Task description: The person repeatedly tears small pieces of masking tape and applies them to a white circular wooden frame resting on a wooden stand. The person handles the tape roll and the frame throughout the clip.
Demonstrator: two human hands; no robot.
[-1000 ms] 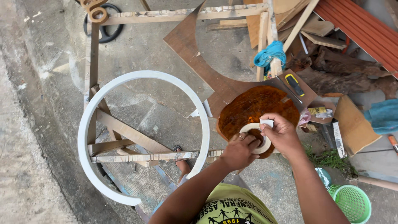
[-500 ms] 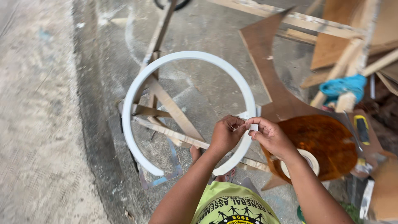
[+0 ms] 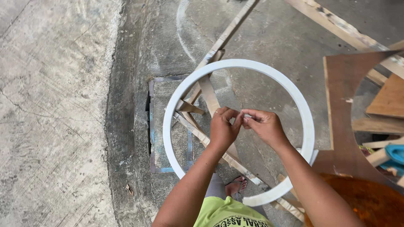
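Both of my hands meet above the middle of a large white ring (image 3: 235, 64) that lies on the concrete floor. My left hand (image 3: 223, 129) and my right hand (image 3: 264, 126) pinch a small pale piece of tape (image 3: 243, 114) between their fingertips. Most of the piece is hidden by the fingers. The ring rests on crossed thin wooden slats (image 3: 209, 93). The ring is broken by a gap at its near side, close to my body.
A brown plywood board (image 3: 340, 105) with a curved cutout lies to the right, with more wood pieces (image 3: 389, 98) beyond it. A glossy orange-brown disc (image 3: 370, 201) sits at the bottom right. A framed floor cover (image 3: 166, 126) lies under the ring's left side. My sandalled foot (image 3: 237, 185) shows below.
My hands left the tape roll on the orange disc and moved left over the white ring, now pinched together. The view swung left, pushing the disc to the corner.
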